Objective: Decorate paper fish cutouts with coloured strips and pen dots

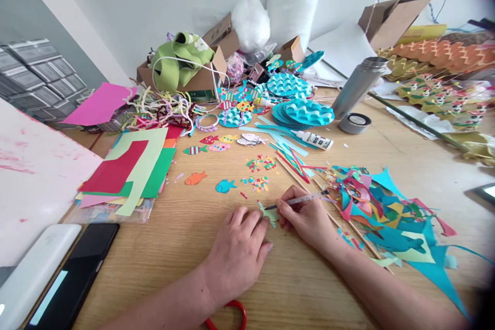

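While the striped fish (195,150) lies decorated, the orange fish (196,178) and blue fish (225,186) look plain, probably unfinished. My left grip (240,247), unclosed, rests its fingertips at the pale-green paper piece (272,214) on the counter (174,247); my right grip (303,216) pinches the pen (305,198), tip on that piece, its marking seemingly incomplete.

Open left, crowded right
Between phone (75,273) and left hand (237,250), table (154,247) is left bare; rightward, passage is blocked by scraps (398,237).

Pale wall (135,0) behind wood-grain table (170,242); white strip (77,15), grey wall (29,18) at left.
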{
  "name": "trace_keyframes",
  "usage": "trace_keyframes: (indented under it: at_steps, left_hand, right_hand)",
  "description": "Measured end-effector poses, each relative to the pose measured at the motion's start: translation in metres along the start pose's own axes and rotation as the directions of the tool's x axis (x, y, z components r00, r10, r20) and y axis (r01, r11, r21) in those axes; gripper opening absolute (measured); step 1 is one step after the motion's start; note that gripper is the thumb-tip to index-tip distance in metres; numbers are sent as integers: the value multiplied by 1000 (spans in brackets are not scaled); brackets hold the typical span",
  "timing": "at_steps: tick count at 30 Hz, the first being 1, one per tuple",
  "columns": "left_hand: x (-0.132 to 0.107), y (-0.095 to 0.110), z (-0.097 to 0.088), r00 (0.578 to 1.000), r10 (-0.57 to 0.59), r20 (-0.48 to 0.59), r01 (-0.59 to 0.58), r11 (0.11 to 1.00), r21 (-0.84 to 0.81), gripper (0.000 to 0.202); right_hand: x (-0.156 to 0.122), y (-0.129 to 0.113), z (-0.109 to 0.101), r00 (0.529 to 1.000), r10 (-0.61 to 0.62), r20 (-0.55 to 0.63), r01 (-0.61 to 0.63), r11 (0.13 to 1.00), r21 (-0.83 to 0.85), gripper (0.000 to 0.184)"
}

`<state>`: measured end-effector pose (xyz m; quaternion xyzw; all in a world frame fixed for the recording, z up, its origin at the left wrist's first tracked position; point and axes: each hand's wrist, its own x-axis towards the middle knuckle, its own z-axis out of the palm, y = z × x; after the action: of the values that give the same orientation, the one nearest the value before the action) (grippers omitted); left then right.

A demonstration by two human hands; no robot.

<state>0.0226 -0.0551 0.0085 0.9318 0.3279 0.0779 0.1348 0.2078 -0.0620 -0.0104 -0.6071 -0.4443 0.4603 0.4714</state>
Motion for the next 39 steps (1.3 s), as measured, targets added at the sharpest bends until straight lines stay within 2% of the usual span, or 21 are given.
trace_keyframes:
  at_steps: [39]
  left_hand:
    - [0, 1, -2, 1000, 0, -17, 0, 1000, 11, 36]
  right_hand:
    - [-1, -1, 0, 1000, -11, -12, 11, 1000, -17, 24]
